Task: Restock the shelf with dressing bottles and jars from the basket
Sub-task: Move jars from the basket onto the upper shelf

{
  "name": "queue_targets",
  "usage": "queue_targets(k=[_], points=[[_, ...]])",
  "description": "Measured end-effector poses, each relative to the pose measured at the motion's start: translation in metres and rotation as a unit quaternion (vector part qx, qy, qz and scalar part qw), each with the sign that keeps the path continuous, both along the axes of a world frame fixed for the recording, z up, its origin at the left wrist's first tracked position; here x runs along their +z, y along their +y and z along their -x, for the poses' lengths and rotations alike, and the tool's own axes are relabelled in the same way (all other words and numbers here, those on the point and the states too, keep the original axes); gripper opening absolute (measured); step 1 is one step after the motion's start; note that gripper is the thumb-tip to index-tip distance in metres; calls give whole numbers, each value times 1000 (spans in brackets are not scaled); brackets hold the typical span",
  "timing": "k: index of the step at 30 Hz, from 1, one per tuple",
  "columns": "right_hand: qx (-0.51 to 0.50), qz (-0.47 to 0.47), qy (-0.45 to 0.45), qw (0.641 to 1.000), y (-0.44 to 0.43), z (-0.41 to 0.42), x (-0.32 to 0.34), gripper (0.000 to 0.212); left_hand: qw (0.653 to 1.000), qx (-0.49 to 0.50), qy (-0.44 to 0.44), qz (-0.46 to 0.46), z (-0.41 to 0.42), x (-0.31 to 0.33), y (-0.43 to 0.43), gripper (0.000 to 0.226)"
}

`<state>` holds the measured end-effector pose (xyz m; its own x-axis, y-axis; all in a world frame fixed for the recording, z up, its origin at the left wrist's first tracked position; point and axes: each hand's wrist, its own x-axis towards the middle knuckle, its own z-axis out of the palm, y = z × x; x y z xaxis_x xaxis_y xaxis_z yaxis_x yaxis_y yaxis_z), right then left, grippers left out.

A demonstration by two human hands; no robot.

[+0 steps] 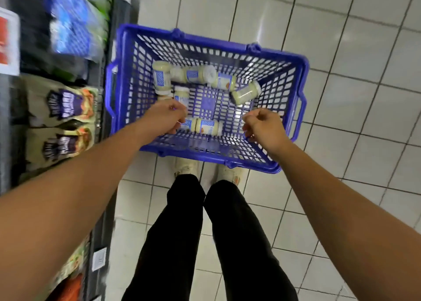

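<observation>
Jars (206,127) blue-labelled, text unreadable | basket (205,158) | left hand (165,117) grip unclear | right hand (264,127) loosely curled, empty

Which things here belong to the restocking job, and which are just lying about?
Job: blue basket; dressing jars lying inside it; left hand reaching in beside one; right hand over the basket, holding nothing; shelf edge.
Lying about: purple-labelled pouches; blue packs; tiled floor.
</observation>
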<state>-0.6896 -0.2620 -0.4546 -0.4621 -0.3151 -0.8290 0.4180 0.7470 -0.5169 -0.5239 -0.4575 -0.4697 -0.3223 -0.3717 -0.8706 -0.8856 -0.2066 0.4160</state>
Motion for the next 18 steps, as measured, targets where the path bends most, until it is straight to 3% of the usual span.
queue_targets(k=[4, 7, 10, 12, 14, 18], points=[[-48, -37, -39, 997, -2, 8, -94, 13, 979, -199, -7, 42, -2, -92, -1, 22], [-100, -55, -68, 991, -7, 19, -148, 11, 912, -395, -11, 111, -5, -150, 0, 44], [-160, -75, -77, 981, -13, 33, -193, 13, 834, -527, -16, 161, -7, -190, 5, 50], [-184, -76, -86, 976, -19, 41, -214, 21, 794, -582, -21, 177, -7, -206, 9, 56], [-204, -66, -100, 972, -26, 47, -229, 34, 778, -602, -25, 177, -6, -216, 13, 61], [-253, -63, -121, 958, -47, 51, -253, 62, 742, -634, -73, 206, -2, -225, 20, 45]])
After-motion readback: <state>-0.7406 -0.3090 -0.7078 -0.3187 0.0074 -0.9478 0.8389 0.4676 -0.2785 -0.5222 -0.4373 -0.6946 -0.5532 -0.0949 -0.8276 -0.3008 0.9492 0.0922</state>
